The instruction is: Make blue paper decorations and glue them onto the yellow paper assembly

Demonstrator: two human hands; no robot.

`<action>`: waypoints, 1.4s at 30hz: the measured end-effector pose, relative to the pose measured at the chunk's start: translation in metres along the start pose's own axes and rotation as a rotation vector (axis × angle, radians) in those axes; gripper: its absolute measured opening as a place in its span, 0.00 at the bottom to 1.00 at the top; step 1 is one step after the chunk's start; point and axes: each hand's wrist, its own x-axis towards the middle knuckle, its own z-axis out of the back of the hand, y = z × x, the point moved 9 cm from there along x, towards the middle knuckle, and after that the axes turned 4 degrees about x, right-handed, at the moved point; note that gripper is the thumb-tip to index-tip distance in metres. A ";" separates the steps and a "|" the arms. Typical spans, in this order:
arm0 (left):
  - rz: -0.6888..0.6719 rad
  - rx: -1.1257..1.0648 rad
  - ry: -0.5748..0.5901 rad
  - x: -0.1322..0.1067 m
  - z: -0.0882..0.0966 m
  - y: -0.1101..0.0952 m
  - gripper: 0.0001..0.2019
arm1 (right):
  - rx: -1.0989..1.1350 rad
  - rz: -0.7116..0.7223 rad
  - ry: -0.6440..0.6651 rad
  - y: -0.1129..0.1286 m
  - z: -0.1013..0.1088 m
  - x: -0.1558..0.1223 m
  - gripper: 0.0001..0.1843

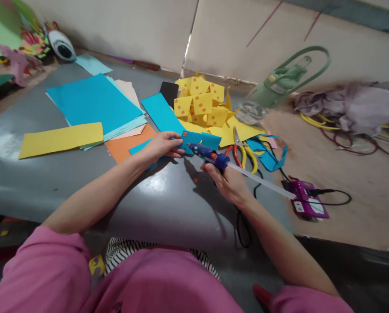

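Note:
My right hand (229, 182) is wrapped round a dark blue hot glue gun (207, 153), with a long clear glue stick (263, 182) poking out of its back. The nozzle points left, close to the fingers of my left hand (166, 145). That hand is closed on the left end of a small blue foam piece (196, 140), which bears a little orange square. Part of the piece is hidden behind the gun. Just beyond lies a blue foam strip (163, 112), and an orange sheet (122, 148) shows beside my left wrist.
Folded yellow pieces with orange squares (201, 102) are heaped behind my hands. Scissors (242, 152) lie right of them, near blue scraps (273, 161). Blue sheets (96, 102) and a yellow strip (62, 139) lie left. A green-topped bottle (273, 89) and purple power strip (308, 200) stand right.

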 end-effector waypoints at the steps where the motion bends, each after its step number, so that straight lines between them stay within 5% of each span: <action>1: 0.000 -0.004 0.000 0.000 0.000 0.000 0.02 | -0.020 0.016 -0.012 0.001 0.000 0.001 0.33; 19: -0.008 -0.024 -0.015 0.001 0.000 0.000 0.02 | -0.072 0.016 -0.037 -0.002 -0.001 0.003 0.28; 27: 0.026 -0.006 -0.027 -0.002 0.000 0.000 0.02 | -0.003 0.026 -0.060 -0.003 0.018 -0.010 0.31; 42: 0.007 0.006 -0.010 0.001 0.000 0.003 0.02 | -0.058 0.061 0.008 -0.002 0.000 0.009 0.31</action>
